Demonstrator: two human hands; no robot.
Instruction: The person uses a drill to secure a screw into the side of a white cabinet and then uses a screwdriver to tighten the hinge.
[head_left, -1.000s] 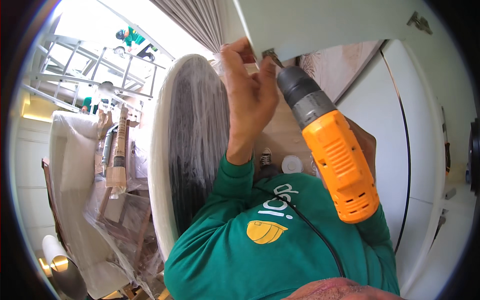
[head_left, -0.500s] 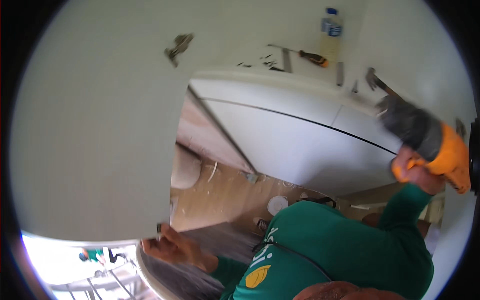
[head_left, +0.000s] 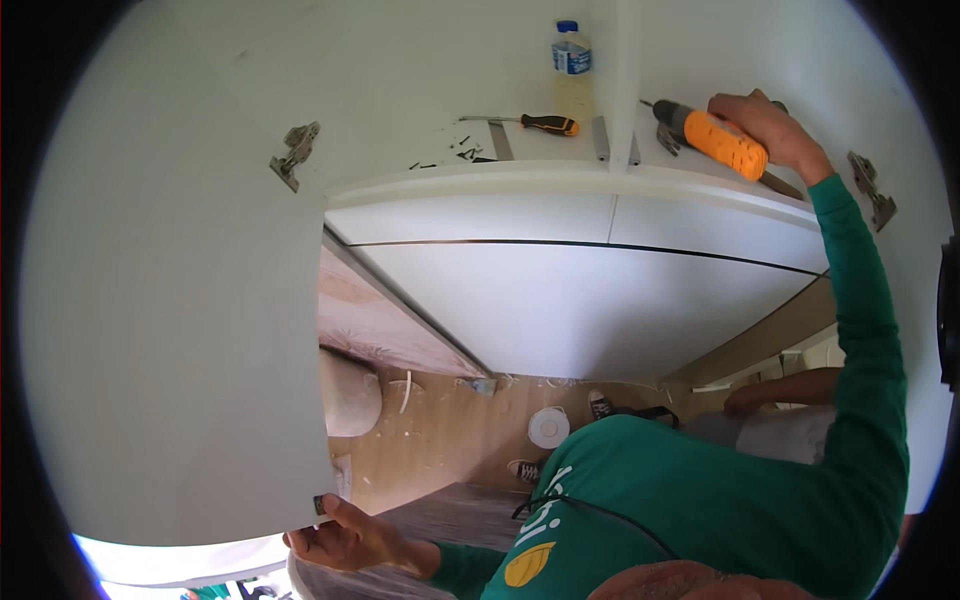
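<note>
The drill (head_left: 725,146) has moved over the shelf (head_left: 560,178), clasped in the right hand (head_left: 768,122).

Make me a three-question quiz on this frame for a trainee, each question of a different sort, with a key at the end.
1. Multiple choice: which tool is the right hand on?
A) the screwdriver
B) the drill
C) the saw

2. True or false: the left hand is at the lower corner of the big white panel.

3. Fill in the blank: the clear bottle on the shelf has a ____ cap.

Key: 1. B, the drill. 2. True. 3. Blue.
</note>
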